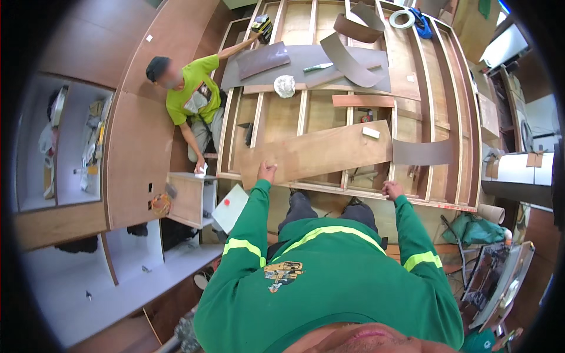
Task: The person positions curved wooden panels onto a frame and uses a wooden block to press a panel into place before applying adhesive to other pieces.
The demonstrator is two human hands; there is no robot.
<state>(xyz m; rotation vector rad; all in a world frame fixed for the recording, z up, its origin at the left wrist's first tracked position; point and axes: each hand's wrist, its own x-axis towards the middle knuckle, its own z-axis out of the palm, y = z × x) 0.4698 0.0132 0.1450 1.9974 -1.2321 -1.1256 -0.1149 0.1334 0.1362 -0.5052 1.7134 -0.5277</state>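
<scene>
A long plywood board [318,154] lies slantwise across the near part of a large wooden frame [474,170]. My left hand [266,172] is closed on the board's near edge, toward its left end. A small white block [371,133] rests on the board's right part. Just right of the board, my right hand [392,189] is at the frame's near rail with its fingers curled; whatever they hold, if anything, is hidden. Beyond the board's right end, a curved grey-brown sheet strip [421,152] lies across the slats.
At left, a co-worker [194,94] in a lime shirt reaches to a black-and-yellow tool [262,26] and holds a white cloth [201,170]. Curled strips [350,62], a white bundle [284,86] and a tape roll [401,19] lie on the frame. A small cabinet [187,200] stands left.
</scene>
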